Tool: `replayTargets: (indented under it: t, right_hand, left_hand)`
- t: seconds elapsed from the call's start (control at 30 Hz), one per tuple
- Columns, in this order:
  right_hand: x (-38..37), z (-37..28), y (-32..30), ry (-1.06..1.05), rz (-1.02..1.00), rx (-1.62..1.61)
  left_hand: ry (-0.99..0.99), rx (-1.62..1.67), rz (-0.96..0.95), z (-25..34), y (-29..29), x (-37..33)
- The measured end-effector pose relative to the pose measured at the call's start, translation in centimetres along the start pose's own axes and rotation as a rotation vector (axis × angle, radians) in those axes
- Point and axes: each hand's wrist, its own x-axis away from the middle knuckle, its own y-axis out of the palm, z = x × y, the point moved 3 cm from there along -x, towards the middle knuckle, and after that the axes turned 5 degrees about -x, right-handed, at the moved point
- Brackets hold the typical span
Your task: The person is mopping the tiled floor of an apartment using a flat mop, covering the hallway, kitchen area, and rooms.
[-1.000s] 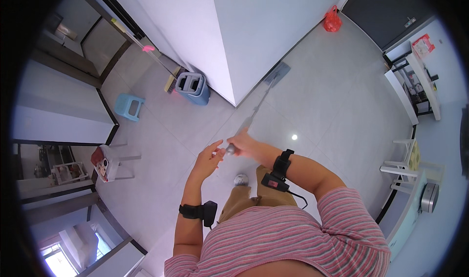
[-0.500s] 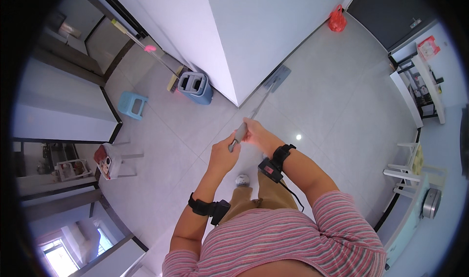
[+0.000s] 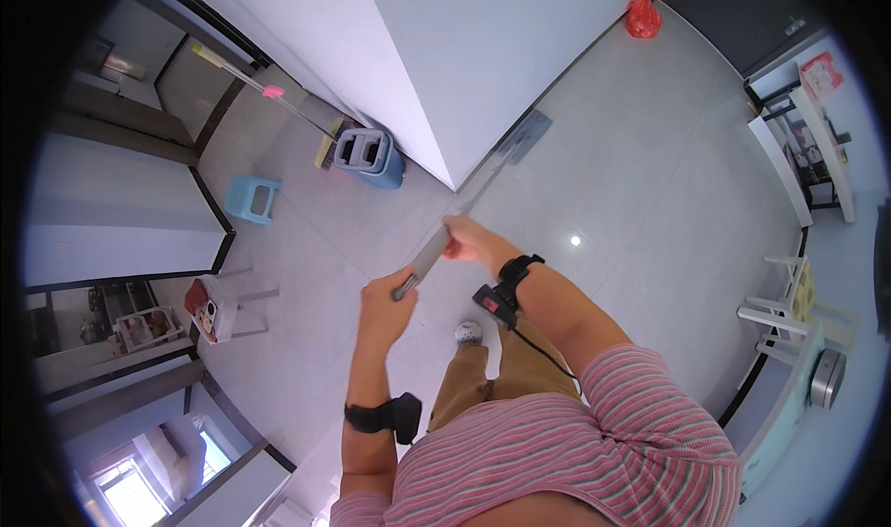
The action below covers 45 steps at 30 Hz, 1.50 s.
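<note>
A long flat mop (image 3: 483,179) slants across the tiled floor (image 3: 650,174), its grey head against the white wall's (image 3: 483,44) foot. The right hand (image 3: 469,239) is wrapped round the pole's middle, and the left hand (image 3: 385,304) is closed on its top end.

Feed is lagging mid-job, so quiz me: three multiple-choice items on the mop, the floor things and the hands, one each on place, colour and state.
1. Where is the mop head?
A. on the floor by the white wall corner
B. inside the bucket
C. on the stool

2. What colour is the bag on the floor?
A. green
B. red
C. black

3. How is the mop handle held?
A. left hand only
B. right hand only
C. both hands

Answers:
1 A, the flat head lies on tiles at the foot of the corner, apart from the bucket.
2 B, it shows red by the dark door.
3 C, the left hand grips the end and the right hand grips farther down.
</note>
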Motion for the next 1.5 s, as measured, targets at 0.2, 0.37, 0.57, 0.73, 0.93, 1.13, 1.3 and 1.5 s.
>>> replayTargets:
  t: [0.2,0.37,0.57,0.73,0.93,1.13,1.3,1.5]
  right_hand:
    - [0.3,8.8,8.0,0.087,-0.031,0.09]
    - [0.9,14.7,13.6,0.107,-0.048,0.215]
    - [-2.4,14.9,13.1,-0.08,0.17,-0.102]
    - [-2.8,13.1,9.4,-0.302,0.192,-0.212]
    - [-0.6,11.3,7.5,-0.312,0.274,-0.206]
    - [4.5,12.6,0.9,-0.354,0.377,-0.305]
    - [10.6,14.9,-8.3,-0.422,0.446,-0.405]
    - [19.1,18.6,-20.6,-0.479,0.498,-0.566]
  left_hand:
    - [-0.203,0.042,0.004,-5.3,-7.4,5.4]
    - [-0.262,0.049,0.065,-10.4,-12.5,9.8]
    - [-0.21,-0.02,0.229,-9.2,-12.8,10.1]
    - [0.185,-0.363,0.762,-6.0,-11.4,10.5]
    - [0.239,-0.365,0.76,-3.4,-10.7,9.4]
    - [0.292,-0.33,0.617,-1.8,-6.2,10.6]
    - [0.415,-0.248,0.428,1.4,0.8,13.1]
    - [0.64,-0.167,0.23,7.6,10.7,18.1]
